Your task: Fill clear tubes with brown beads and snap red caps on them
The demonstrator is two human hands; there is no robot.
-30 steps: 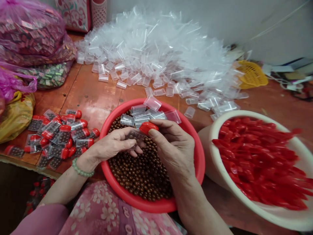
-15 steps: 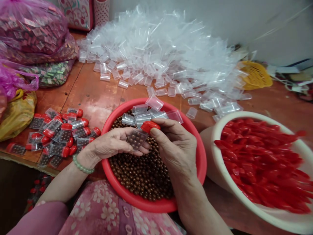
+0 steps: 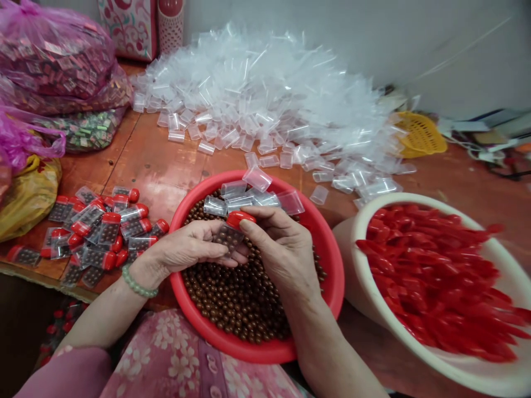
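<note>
My left hand [image 3: 194,243] holds a clear case [image 3: 227,237] filled with brown balls, pinched between thumb and fingers. My right hand [image 3: 282,240] grips a red cap [image 3: 240,219], which sits at the top end of that case. Both hands are above a red basin [image 3: 182,293] of shiny brown balls [image 3: 236,309]. Several clear sleeves [image 3: 249,197] lie on the balls at the basin's far side, just beyond my fingers. Left of the basin is a pile of filled cases with red caps [image 3: 108,228].
A cream tub [image 3: 365,265] of red caps [image 3: 435,276] stands at the right. Behind the basin rises a big heap of clear sleeves [image 3: 265,94]. Pink bags [image 3: 53,55] and a yellow bag [image 3: 33,193] are at the left, a yellow basket [image 3: 421,135] at the back right.
The red cap in my right hand has come down against the end of the case, where it was tilted beside it before. Both hands have shifted slightly left as the view moved.
</note>
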